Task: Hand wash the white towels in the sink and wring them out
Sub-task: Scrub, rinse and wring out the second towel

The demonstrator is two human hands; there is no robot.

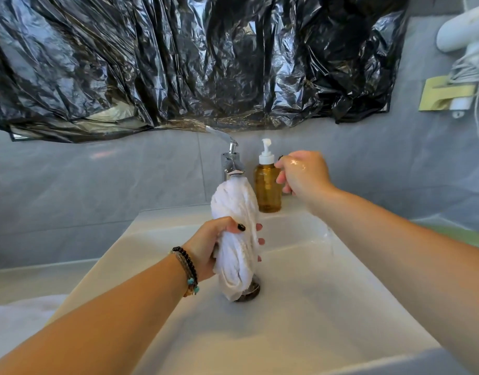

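Observation:
A bunched white towel point(234, 209) hangs upright under the chrome faucet point(231, 158), its lower end reaching the drain point(250, 290) of the white sink point(314, 307). My left hand point(214, 247) grips the towel around its middle, fingers curled round it. My wet right hand point(303, 173) is raised beside the amber soap pump bottle point(267, 188), fingers loosely curled just right of the pump collar; I cannot tell whether they touch the bottle.
Crinkled black plastic sheeting point(195, 63) covers the wall above the faucet. A white wall-mounted device with a coiled cord point(465, 50) hangs at the upper right. White cloth point(19, 318) lies on the counter at the lower left.

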